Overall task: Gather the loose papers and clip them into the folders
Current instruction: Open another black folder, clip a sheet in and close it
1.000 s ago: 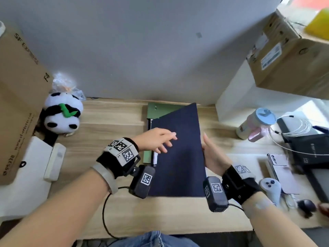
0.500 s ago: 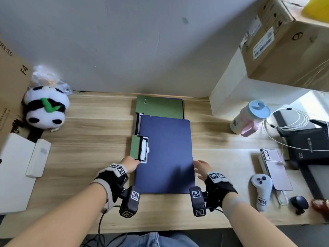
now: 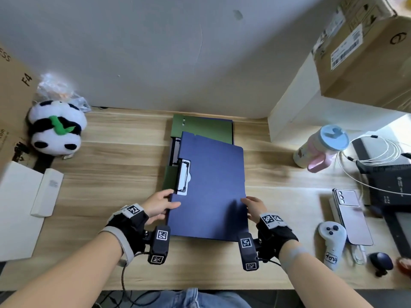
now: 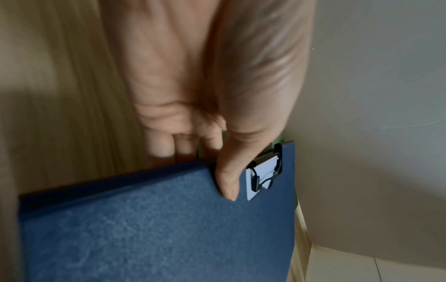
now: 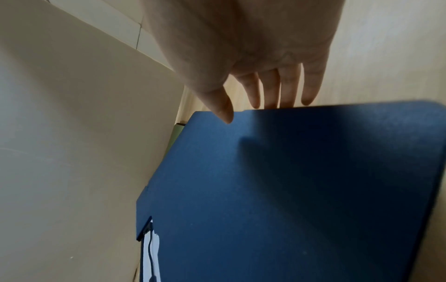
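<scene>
The desk (image 3: pixel 124 165) carries a closed blue folder (image 3: pixel 213 187) at its centre, lying skewed over a green folder (image 3: pixel 204 127) that peeks out at 12 and 9 o'clock. The left hand (image 3: pixel 159 205) pinches the blue cover's edge at 8 o'clock, thumb on top and fingers beneath. The right hand (image 3: pixel 255 207) sets straight fingers under the edge at 4 o'clock, thumb tip on the cover. A black clip (image 4: pixel 264 172) shows at 9 o'clock.

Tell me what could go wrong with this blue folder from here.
1. The blue folder lies skewed on the green folder; sliding it may drag that one along.
2. The left hand grips its edge with the thumb beside the black clip, which might pinch.
3. The right hand only touches the opposite edge, so a lift could tilt it.
</scene>
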